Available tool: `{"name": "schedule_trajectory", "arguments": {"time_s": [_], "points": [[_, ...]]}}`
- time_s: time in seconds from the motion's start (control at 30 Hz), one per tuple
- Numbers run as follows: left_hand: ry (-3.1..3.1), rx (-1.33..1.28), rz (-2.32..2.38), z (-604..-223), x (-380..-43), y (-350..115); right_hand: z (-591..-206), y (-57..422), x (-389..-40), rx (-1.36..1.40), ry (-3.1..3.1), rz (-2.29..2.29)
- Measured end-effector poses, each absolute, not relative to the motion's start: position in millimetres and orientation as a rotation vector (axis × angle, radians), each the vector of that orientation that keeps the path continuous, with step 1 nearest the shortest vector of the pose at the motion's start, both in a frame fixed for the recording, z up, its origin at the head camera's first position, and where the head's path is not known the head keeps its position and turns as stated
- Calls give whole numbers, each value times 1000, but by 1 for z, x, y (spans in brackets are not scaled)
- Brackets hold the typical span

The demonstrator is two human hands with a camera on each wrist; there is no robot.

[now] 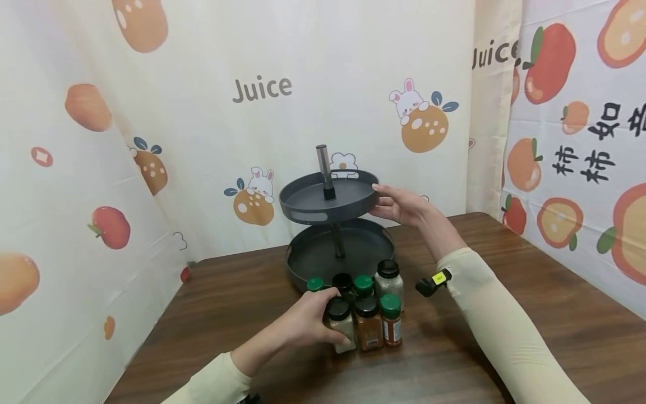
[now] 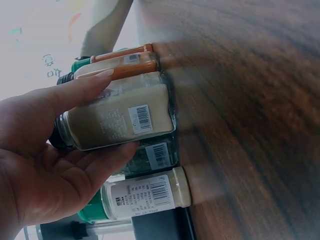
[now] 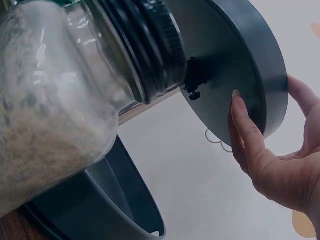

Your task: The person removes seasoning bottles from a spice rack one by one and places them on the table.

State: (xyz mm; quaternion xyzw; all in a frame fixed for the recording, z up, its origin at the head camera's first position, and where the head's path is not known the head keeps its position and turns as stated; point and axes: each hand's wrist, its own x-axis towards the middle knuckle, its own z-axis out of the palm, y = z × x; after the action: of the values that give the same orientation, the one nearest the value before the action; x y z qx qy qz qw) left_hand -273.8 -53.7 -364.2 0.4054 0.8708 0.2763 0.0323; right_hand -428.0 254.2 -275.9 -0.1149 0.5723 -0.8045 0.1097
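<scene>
My left hand [image 1: 309, 318] grips a square glass spice jar [image 2: 120, 115] of beige powder with a black lid, thumb on one side and fingers on the other. Beside that jar stand a black-lidded jar of orange-brown powder [image 1: 370, 335] and a small green-lidded shaker [image 1: 392, 326]. My right hand [image 1: 401, 206] holds the rim of the upper round grey tray [image 1: 348, 196], thumb at the edge and fingers underneath. The lower tray [image 1: 313, 252] sits below on the same metal post [image 1: 324, 165]. In the right wrist view, the upper tray's underside shows a small black screw knob [image 3: 194, 95].
Behind the front jars stand a larger black-lidded jar [image 1: 390, 285], a green-lidded jar [image 1: 364, 285], a black-lidded one [image 1: 343, 282] and a green-lidded shaker [image 2: 145, 196]. They crowd the lower tray's front. The wooden table [image 1: 454, 359] meets printed curtains [image 1: 323, 67] behind.
</scene>
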Motion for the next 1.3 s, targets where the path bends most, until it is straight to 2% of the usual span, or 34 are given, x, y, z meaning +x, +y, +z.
{"name": "schedule_trajectory", "arguments": {"time_s": [0.9,1.3], "points": [[2654,1273,861,-373,-273,-52,-290,258,-429,-316,1692,-2362],[2681,1258,845,-364,-273,-53,-274,260,-429,-387,1891,-2288]]}}
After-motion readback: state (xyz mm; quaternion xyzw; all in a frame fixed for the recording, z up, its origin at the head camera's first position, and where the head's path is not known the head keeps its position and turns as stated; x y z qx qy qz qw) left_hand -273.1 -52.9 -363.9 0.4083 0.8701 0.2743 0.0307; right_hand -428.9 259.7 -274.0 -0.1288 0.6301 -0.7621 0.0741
